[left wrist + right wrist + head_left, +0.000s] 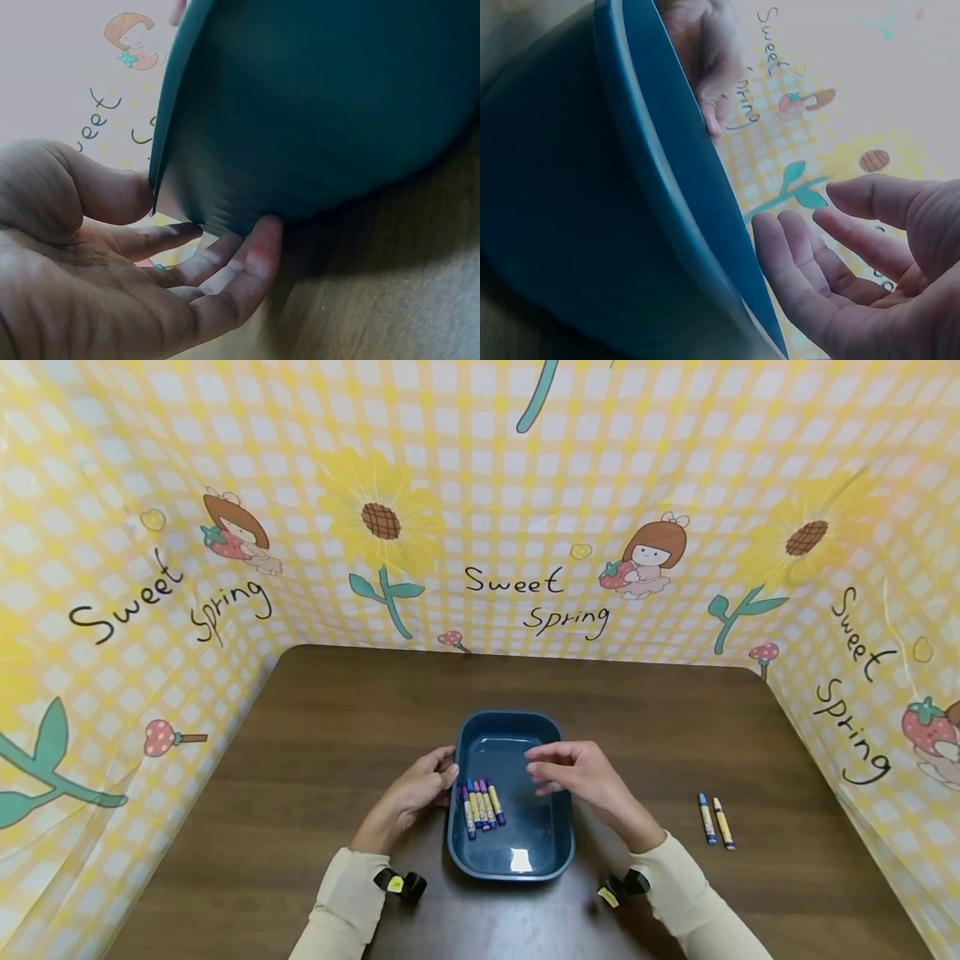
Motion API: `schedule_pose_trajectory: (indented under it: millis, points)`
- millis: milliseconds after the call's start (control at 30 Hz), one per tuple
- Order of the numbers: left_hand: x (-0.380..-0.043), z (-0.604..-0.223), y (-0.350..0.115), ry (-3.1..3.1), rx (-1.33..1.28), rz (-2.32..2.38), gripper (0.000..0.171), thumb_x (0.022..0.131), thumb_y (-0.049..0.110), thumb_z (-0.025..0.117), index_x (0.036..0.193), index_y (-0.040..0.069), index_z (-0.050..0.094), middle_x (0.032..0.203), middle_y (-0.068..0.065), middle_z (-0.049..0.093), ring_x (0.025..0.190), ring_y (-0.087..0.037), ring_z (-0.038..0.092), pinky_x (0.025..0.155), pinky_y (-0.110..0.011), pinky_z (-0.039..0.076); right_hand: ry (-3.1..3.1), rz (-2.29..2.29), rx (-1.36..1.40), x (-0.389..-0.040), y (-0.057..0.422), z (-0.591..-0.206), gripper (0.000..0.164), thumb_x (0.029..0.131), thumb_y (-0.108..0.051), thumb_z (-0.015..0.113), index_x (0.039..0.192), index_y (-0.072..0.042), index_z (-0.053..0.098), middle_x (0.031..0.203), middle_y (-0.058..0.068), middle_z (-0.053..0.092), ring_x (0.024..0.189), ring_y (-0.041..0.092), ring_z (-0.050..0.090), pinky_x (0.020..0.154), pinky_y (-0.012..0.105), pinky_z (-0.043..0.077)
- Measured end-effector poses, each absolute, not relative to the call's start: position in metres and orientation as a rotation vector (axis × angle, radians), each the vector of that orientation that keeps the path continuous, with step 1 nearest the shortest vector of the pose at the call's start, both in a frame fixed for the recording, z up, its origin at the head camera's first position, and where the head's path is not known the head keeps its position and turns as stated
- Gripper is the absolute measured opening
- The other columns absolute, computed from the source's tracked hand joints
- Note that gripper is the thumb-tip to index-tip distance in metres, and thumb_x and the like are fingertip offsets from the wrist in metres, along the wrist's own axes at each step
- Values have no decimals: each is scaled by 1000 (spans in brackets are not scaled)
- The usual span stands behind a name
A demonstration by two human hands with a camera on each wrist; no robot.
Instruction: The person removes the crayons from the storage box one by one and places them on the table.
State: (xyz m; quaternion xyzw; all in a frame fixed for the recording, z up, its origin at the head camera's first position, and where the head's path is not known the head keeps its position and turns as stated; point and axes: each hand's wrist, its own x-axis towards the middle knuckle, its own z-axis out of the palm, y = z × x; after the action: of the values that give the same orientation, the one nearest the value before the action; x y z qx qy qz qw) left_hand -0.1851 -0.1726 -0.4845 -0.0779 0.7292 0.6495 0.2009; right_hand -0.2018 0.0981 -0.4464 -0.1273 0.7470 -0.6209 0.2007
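Observation:
A dark blue plastic tray (510, 858) with rounded corners stands on the table. Several crayons (480, 806) with yellow and purple wrappers lie side by side against its left wall. My left hand (416, 785) holds the tray's left side, thumb at the rim and fingertips against the outer wall, as the left wrist view shows. Over the right part of the tray hovers my right hand (581, 777), fingers loosely bent and apart from the thumb, with nothing between them. In the right wrist view that hand (855, 277) is beside the tray's rim (660, 165).
Two more crayons, one blue-tipped (707, 818) and one pale-tipped (723, 823), lie on the brown wooden table (337, 710) to the right of the tray. A yellow checked cloth (495, 510) with flower prints walls in the back and both sides.

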Motion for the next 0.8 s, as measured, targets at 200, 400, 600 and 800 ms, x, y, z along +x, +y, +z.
schedule_pose_trajectory:
  millis: [200,400,600,800]
  points:
    - [-185,-486,-174,2029,-205,1835,47,108,8,43,153,-1,36,135,-24,54,106,-27,62,85,-42,57,2075,-1660,-395,-203,83,-448,37,95,-13,71,124,11,66,105,21,73,95,38,71,80,45,61]
    - [-184,-485,-172,2023,-207,1842,47,108,7,43,153,-3,36,135,-25,55,109,-30,63,86,-43,57,2057,-1615,-400,-205,70,-456,37,96,-12,71,125,10,66,111,31,70,97,41,71,83,50,60]
    - [-183,-485,-172,2025,-210,1847,47,107,7,44,152,-3,37,136,-26,55,110,-31,62,88,-45,57,2059,-1566,-402,-207,59,-461,36,95,-9,70,125,10,66,110,26,73,93,36,74,81,49,60]
    - [-182,-487,-173,2019,-212,1866,46,107,7,44,151,-3,38,134,-25,57,107,-28,64,86,-44,57,2056,-1533,-365,-210,51,-467,37,92,-7,71,124,11,66,106,22,74,89,29,74,79,44,61]
